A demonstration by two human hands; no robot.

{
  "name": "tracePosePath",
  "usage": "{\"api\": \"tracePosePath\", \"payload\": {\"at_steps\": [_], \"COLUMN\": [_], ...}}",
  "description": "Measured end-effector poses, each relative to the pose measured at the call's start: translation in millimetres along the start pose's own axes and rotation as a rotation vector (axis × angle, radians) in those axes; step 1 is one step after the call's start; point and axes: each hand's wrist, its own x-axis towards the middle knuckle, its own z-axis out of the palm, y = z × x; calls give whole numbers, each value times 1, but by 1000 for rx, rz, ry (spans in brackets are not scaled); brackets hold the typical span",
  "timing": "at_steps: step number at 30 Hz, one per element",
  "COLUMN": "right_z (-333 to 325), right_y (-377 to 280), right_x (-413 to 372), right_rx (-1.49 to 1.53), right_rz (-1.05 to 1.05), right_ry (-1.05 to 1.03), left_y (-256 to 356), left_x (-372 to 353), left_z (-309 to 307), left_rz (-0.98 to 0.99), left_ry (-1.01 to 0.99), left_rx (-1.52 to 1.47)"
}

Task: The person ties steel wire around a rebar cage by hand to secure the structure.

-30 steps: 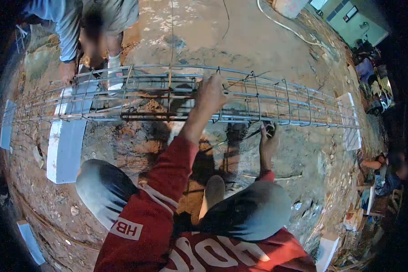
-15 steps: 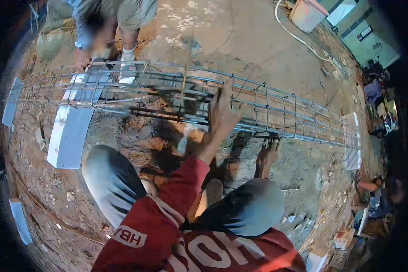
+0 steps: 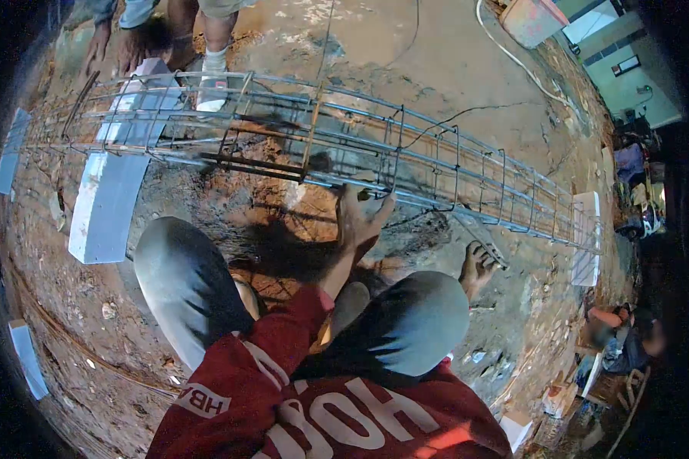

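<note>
A long rebar cage (image 3: 429,164) of thin steel bars and square stirrups stretches across the view, raised on white blocks. At its lower front bar is my left hand (image 3: 357,223), thumb and fingers spread apart, fingertips touching or very near the bar and a stirrup. My right hand (image 3: 476,269) is closed around a long, narrow metal tool (image 3: 478,236), whose far end reaches up to the underside of the cage. I cannot make out the tool's exact kind. A thin dark wire (image 3: 475,112) sticks out beyond the cage's far side.
A white block (image 3: 109,206) bears the cage at left, another block (image 3: 586,260) its right end. Another person's hand (image 3: 132,52) is near the cage at upper left. A bucket (image 3: 532,23) and a pale hose (image 3: 513,65) lie at upper right. Muddy, uneven ground surrounds my feet.
My left hand has come down from within the cage to its lower front bar. My right hand has moved right and out from under the cage, showing the tool. The other person's hand has lifted off the cage.
</note>
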Motion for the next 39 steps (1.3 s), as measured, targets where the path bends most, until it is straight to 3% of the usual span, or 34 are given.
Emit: {"api": "tracePosePath", "payload": {"at_steps": [1, 2, 4, 6, 8, 13, 16, 18, 19, 22, 23, 26, 31, 32, 34, 36, 37, 38, 39], "right_z": [0, -1, 7, 33, 56, 98, 121, 114, 112, 124, 130, 143, 228, 221, 232, 240, 237, 235, 233], "right_y": [-4, -8, -12, -11, -7, 16, 77, 104, 129, 188, 40, 72, 73, 71, 100, 133, 149, 159, 169], "right_x": [-8, -18, -39, -40, -46, -76, -78, -105, -109, -117, -175, -168, -100, -76, -73, -88, -73, -67, -64], "right_rx": [-6, -539, -1610, -1624, -1632, -1641, -1621, -1592, -1571, -1503, -1477, -1418, -1972, -2447, -2548, -2866, -3040, -3037, -3081], "right_rz": [-7, -169, -503, -446, -302, 60, 267, 409, 480, 690, 759, 898, 1143, 770, -320, -756, -651, -655, -896], "right_ry": [-4, -106, -308, -328, -340, -319, -274, -235, -219, -176, -159, -133, -1089, -1425, -2421, -2301, -2156, -2163, -2177], "left_y": [6, 9, 16, 22, 13, 1, 1, 0, 4, 0, -3, -12, -6, -6, 4, 9, 11, 13, 14], "left_x": [0, 3, 17, 21, 22, 15, 14, 17, 19, 21, 19, 20, 12, 12, 25, 30, 30, 29, 29], "left_z": [5, 9, 18, 21, 26, 47, 53, 54, 43, 46, 50, 57, 60, 61, 45, 35, 33, 30, 28], "left_rz": [-299, -305, -528, -539, -524, -520, -549, -436, -430, -410, -413, -380, -440, -433, -534, -541, -541, -471, -401], "left_ry": [-100, -99, -87, -38, -119, -63, -56, 17, -60, -54, -51, -60, -9, 9, -105, -179, -175, -131, -87], "left_rx": [-310, -321, -695, -823, -654, -765, -795, -654, -593, -730, -738, -661, -650, -679, -701, -655, -657, -668, -678]}}
